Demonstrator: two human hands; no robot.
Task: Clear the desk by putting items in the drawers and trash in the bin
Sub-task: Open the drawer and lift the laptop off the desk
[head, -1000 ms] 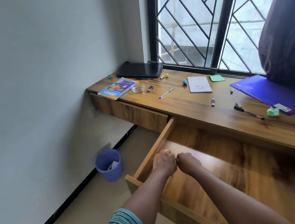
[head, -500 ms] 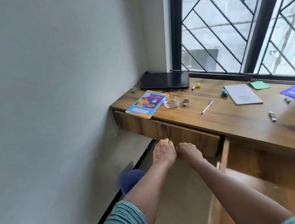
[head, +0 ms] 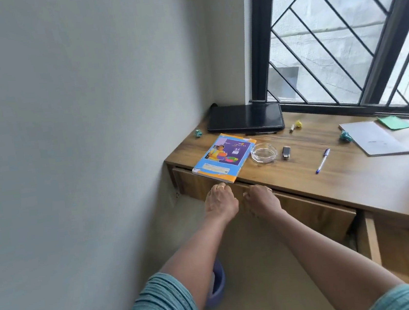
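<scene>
My left hand (head: pixel 220 200) and my right hand (head: pixel 263 200) sit side by side with fingers curled over the top edge of the closed left drawer (head: pixel 314 215), just under the desk (head: pixel 354 178) lip. A colourful exercise book (head: pixel 224 157) overhangs the desk edge right above my left hand. A glass ashtray (head: pixel 263 153), a small black stick (head: pixel 286 152), a blue pen (head: pixel 322 160) and a white notebook (head: pixel 374 136) lie on the desk. The right drawer (head: pixel 371 237) stands pulled out. The blue bin (head: pixel 217 288) is on the floor, mostly hidden by my left arm.
A closed black laptop (head: pixel 245 118) lies in the back corner by the window. Crumpled paper balls, a teal ball (head: pixel 197 133), a yellow ball (head: pixel 298 124) and another teal ball (head: pixel 344 136), and a green sheet (head: pixel 394 122) are scattered on the desk. The wall runs close on the left.
My view and both hands have shifted left, from the open right drawer to the closed left drawer. The hands now rest on its top edge.
</scene>
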